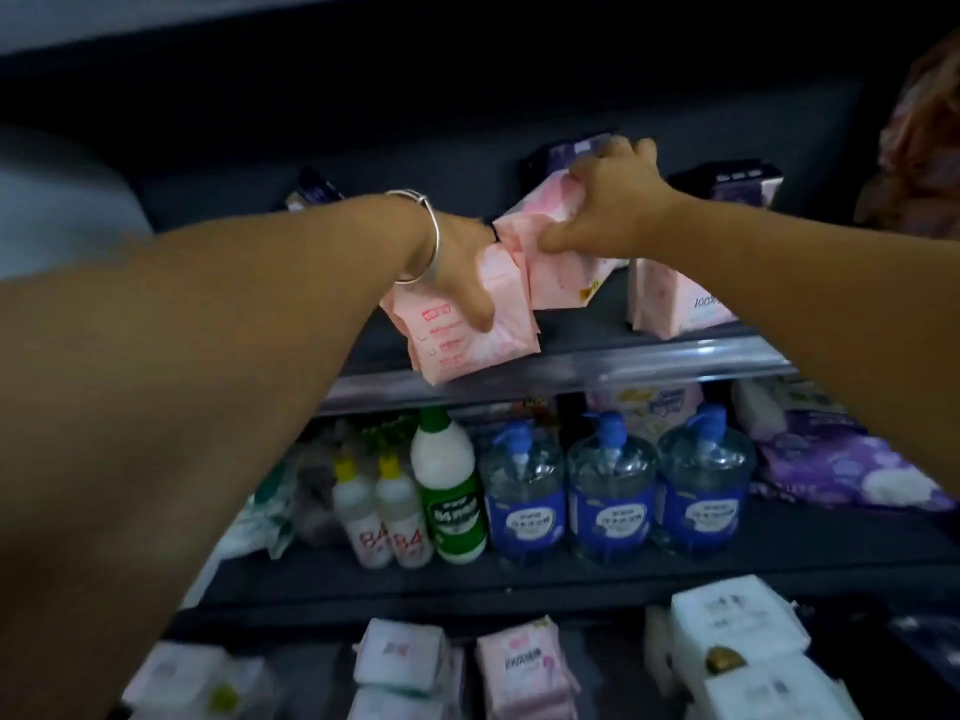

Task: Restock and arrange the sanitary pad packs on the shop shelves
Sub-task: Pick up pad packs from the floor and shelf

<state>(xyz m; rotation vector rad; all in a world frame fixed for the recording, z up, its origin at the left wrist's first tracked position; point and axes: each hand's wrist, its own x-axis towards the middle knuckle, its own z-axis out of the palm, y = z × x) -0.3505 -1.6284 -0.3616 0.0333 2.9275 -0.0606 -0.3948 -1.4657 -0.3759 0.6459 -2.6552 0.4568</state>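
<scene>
**Both hands on pink packs at the upper shelf**

While my left hand [460, 275] grips one pink pack [467, 340] over the shelf edge [571, 368], my right hand [602, 210] clutches another pink pack [558, 280] on it. Blue pump bottles [608, 501] stand below; the dark packs [737, 181] behind are blurred.

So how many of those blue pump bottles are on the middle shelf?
3, side by side: left bottle, middle bottle, right bottle, beside the green bottle. More may hide behind.
</scene>
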